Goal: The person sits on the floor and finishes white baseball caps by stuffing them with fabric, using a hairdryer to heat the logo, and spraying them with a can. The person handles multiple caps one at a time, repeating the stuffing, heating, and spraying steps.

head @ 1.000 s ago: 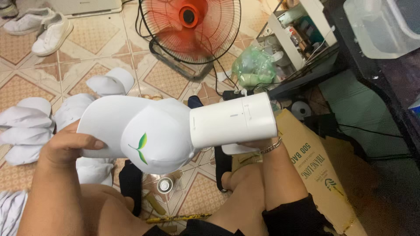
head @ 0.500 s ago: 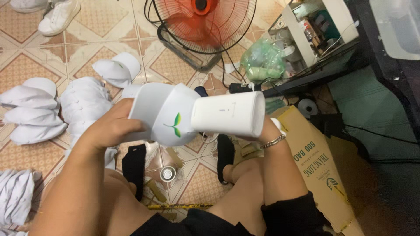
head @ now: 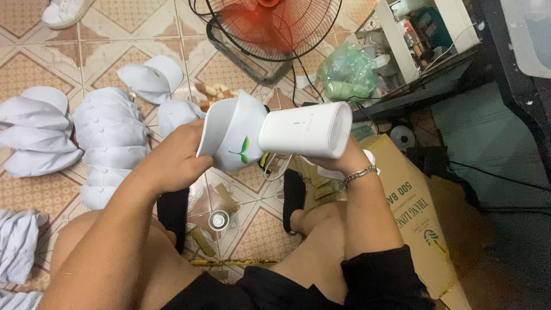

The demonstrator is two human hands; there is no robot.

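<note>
My left hand [head: 172,161] grips a white cap [head: 232,135] with a small green leaf logo, holding it over my knees. My right hand [head: 344,158], with a metal bracelet at the wrist, holds a white hair dryer [head: 307,131] by its handle; the handle is hidden behind the barrel. The dryer's nozzle end meets the cap's crown near the logo. I sit low on the tiled floor, both knees in view below.
Stacks of white caps [head: 109,135] lie on the floor at left. An orange standing fan [head: 270,26] is ahead, a green plastic bag [head: 347,72] beside it. Flattened brown cardboard [head: 413,201] lies at right. A small metal can [head: 218,219] stands between my legs.
The cap has been turned and drawn in, its crown now folded toward my left hand. The dryer stays pressed to it. My view has shifted down and left.
</note>
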